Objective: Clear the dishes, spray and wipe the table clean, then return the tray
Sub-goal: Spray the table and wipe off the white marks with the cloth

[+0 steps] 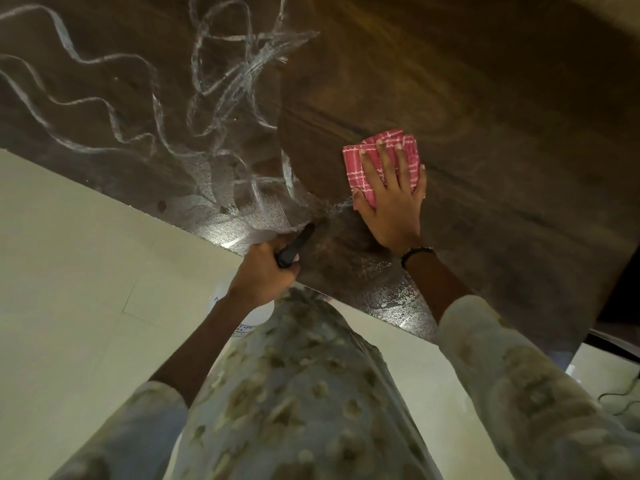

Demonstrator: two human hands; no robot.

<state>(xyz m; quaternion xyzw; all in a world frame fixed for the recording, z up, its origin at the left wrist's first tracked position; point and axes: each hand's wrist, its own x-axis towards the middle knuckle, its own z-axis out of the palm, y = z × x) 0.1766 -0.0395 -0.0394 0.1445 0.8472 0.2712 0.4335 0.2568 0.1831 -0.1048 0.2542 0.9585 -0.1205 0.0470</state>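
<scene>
My right hand [391,199] lies flat on the pink checked cloth [379,161], fingers straight and spread, pressing it down onto the dark wood-grain tabletop [485,98]. The cloth is folded into a small pad and most of it shows beyond my fingertips; my palm sits on the bare tabletop just on the near side of the cloth. A dark band [417,254] circles that wrist.

My left hand [263,271] is curled round the black trigger head [294,245] of the spray bottle [249,313], near the tabletop's front edge and to the left of the cloth. The nozzle points toward the cloth. The bottle's white body hangs below my fist, off the tabletop's edge and over the pale floor [86,254].

Wet, streaky white swirls [221,98] cover the tabletop left of the cloth, and a speckled wet patch [381,289] spreads along the edge nearest me. My patterned sleeves [519,393] fill the bottom of the view.
</scene>
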